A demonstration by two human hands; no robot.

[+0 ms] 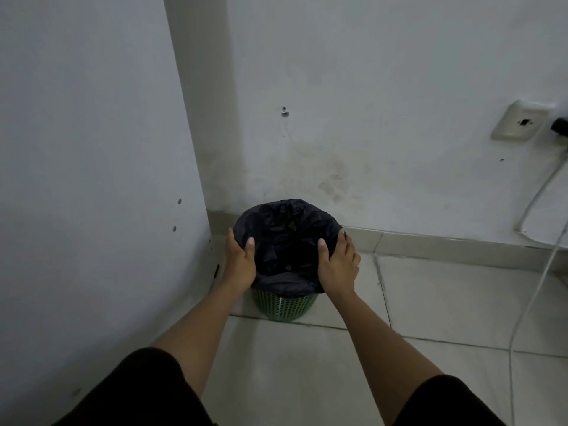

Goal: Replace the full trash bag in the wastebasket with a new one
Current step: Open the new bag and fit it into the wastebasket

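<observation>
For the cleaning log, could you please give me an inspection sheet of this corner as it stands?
Surface: pale tiled floor, cracked grout line right of the bin.
Job's things: green perforated plastic wastebasket lined with black plastic trash bag, its edge folded over the rim; contents not discernible.
Clutter: nothing seen.
Hands: left hand and right hand both grip the bag at opposite sides of the rim.
Cables: white cable hanging down the wall to the floor.
Surroundings: stained white wall, wall socket with dark plug.
</observation>
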